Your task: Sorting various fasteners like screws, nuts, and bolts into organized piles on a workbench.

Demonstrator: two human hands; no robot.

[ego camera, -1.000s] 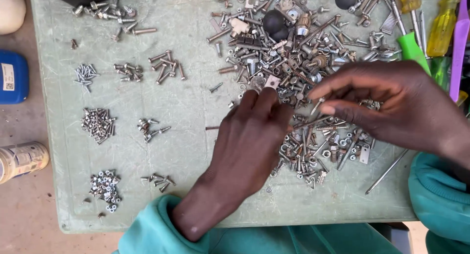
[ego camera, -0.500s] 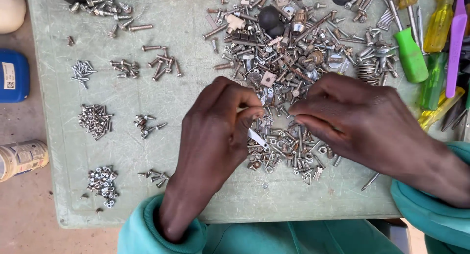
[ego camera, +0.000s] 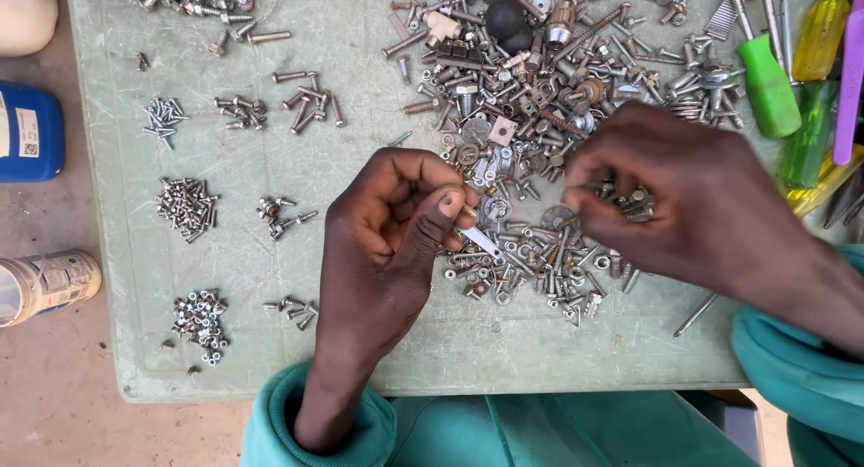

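Presently my left hand (ego camera: 387, 242) is curled at the near edge of the mixed hardware pile (ego camera: 540, 116), thumb and forefinger pinching a small fastener — too small to identify. My right hand (ego camera: 693, 197) cups several bolts and nuts (ego camera: 630, 202) over the pile. Sorted screw heaps (ego camera: 184, 202) lie well apart on the green tabletop (ego camera: 360, 359) — screwdrivers (ego camera: 769, 85) at far right.

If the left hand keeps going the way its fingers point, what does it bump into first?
Probably the small flat metal strip just past the left hand, at the edge of the big mixed hardware pile; height above the table is hard to judge.
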